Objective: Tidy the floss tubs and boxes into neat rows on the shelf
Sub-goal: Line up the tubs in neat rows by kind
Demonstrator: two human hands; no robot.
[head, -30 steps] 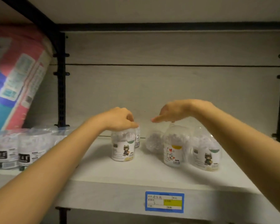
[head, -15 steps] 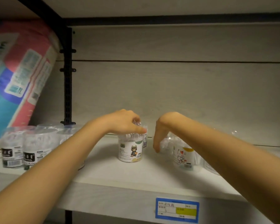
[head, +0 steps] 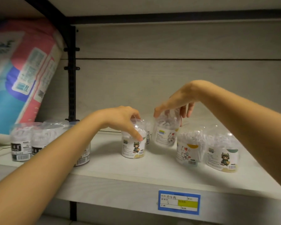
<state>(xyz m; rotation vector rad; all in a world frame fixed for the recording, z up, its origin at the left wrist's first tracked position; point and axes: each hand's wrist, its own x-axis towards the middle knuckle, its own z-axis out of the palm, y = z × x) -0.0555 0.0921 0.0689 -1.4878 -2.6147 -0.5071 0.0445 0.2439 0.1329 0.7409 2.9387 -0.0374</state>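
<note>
Over pale shelf (head: 152,174), right hand (head: 179,99) grips clear (cylindrical) tub (head: 165,133).

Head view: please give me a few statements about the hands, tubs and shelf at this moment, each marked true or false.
1. The left hand grips the top of the centre tub, which stands on the shelf. True.
2. The right hand holds nothing. False: its fingers hold a second tub by the top.
3. The black-label tubs stand upright at the left end. True.
4. The price tag on the shelf edge is red. False: it is blue with a yellow patch.
</note>
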